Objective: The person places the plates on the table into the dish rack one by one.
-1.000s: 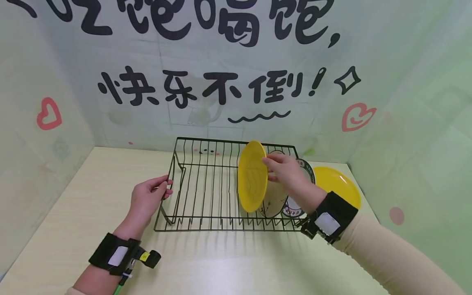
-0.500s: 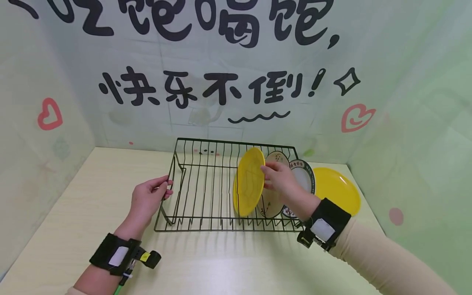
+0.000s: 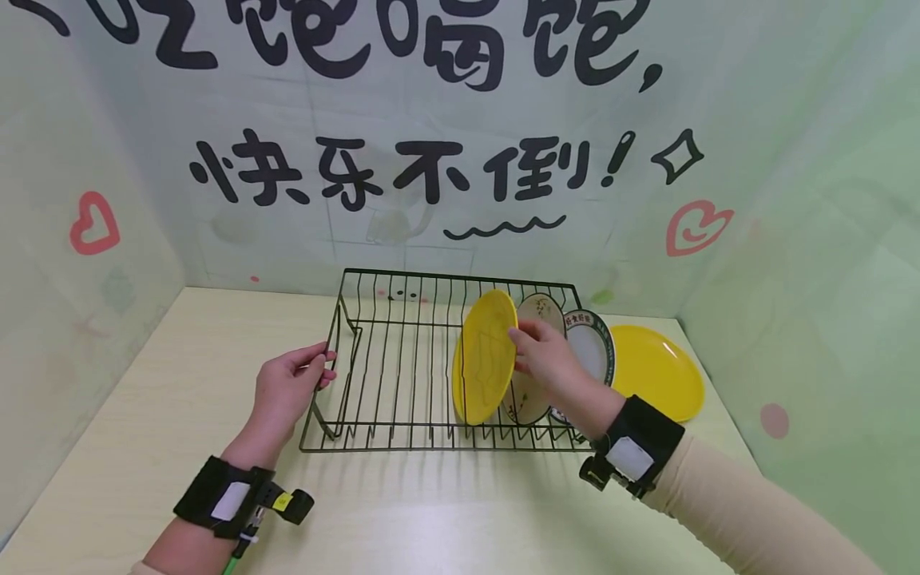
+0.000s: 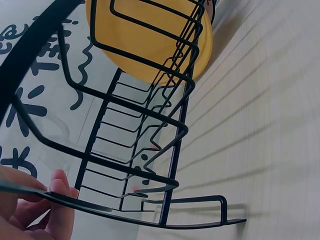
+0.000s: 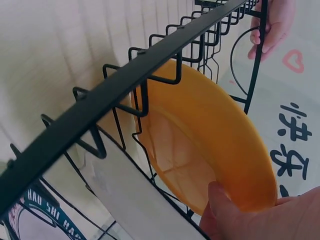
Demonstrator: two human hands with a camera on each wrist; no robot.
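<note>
In the head view, my left hand (image 3: 287,387) grips the left end of a black wire dish rack (image 3: 417,450), thumb and fingers around its side wire. My right hand (image 3: 549,355) pinches the right edge of a yellow plate (image 3: 485,359) that stands on edge between the rack's wires, leaning slightly. From the right wrist, the thumb lies on the face of this yellow plate (image 5: 235,145), and the other fingers are mostly hidden behind its rim. The left wrist view has the rack's bent wires (image 4: 172,165) in front of the yellow plate (image 4: 145,40).
Right of the held plate, a floral white plate (image 3: 528,395) and a dark-rimmed patterned plate (image 3: 592,351) stand in the rack. A second yellow plate (image 3: 657,371) lies at the rack's right end. A printed wall (image 3: 402,247) rises close behind.
The yellow plate has gone down between the rack's wires with my right hand, moving slightly left, and is nearly still over the last half second. My left hand stays on the rack.
</note>
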